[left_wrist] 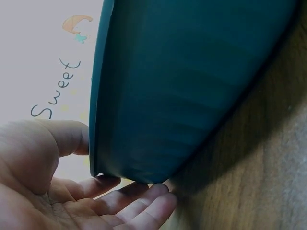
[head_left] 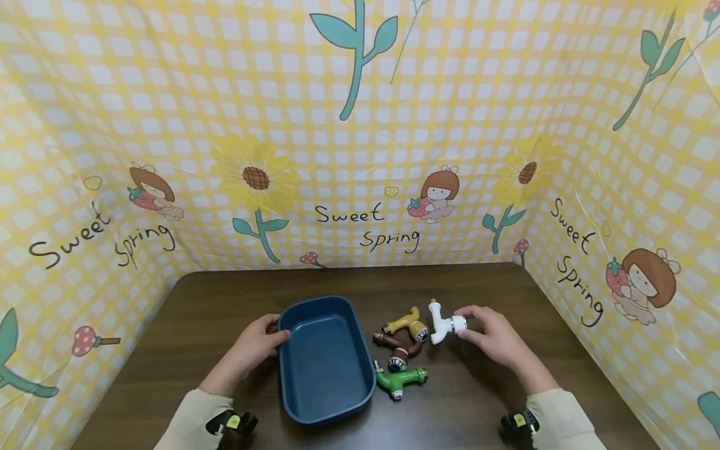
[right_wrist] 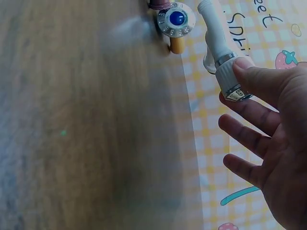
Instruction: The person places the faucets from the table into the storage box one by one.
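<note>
My left hand (head_left: 255, 340) grips the left side of a dark blue rectangular plastic tub (head_left: 329, 375), thumb over the rim and fingers against the outer wall. The left wrist view shows these fingertips by the lower edge of the tub (left_wrist: 182, 86). Between thumb and forefinger, my right hand (head_left: 492, 334) pinches a white tap (head_left: 444, 324) by its ribbed handle, the spout pointing away from the palm. In the right wrist view the white tap (right_wrist: 219, 40) is held up off the table, with the other fingers spread loosely.
Right of the tub lie a yellow tap (head_left: 402, 322), a brown tap (head_left: 402, 344) and a green tap (head_left: 412, 377), close together. The green one is right beside the tub's wall. A checked cloth (head_left: 349, 156) encloses the dark wooden table (head_left: 461, 412) at the back and sides.
</note>
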Available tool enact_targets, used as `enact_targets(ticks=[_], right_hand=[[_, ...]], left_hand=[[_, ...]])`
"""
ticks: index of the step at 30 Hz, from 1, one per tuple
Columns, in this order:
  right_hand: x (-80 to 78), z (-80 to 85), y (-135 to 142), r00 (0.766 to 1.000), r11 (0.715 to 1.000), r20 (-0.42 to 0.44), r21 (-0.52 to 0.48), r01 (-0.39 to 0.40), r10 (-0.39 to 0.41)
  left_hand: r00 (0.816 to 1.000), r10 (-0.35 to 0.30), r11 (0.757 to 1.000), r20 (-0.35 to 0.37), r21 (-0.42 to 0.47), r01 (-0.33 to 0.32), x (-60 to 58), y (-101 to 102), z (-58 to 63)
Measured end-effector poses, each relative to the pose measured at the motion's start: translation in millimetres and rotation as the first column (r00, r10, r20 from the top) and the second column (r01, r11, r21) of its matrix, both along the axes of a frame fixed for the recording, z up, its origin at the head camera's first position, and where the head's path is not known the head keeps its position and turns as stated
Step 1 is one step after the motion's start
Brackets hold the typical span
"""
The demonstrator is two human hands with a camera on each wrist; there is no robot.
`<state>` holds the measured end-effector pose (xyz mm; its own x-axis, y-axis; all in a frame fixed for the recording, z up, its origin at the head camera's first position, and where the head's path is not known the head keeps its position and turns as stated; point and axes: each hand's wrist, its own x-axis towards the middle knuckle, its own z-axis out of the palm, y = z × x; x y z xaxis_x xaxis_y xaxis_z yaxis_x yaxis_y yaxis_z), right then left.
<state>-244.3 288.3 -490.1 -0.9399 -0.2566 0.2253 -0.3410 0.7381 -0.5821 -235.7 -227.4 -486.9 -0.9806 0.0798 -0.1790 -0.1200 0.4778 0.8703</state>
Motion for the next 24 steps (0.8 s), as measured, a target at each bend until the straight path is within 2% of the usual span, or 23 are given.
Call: enact_targets(ticks=[14,24], right_hand=[[-4.1,8.9,-11,0.999,1.0,-0.045,0.016,-0.009,0.01],[-10.1,17.6,-30,0.998,0.999,-0.056,-0.035,-0.002,0.0]], left_hand=[[1.0,-0.009,0.999,0.007,0.036,0.009,2.4,1,-1.6],[1.0,0.0,1.0,0.002,0.017,0.0,0.8,0,0.3]])
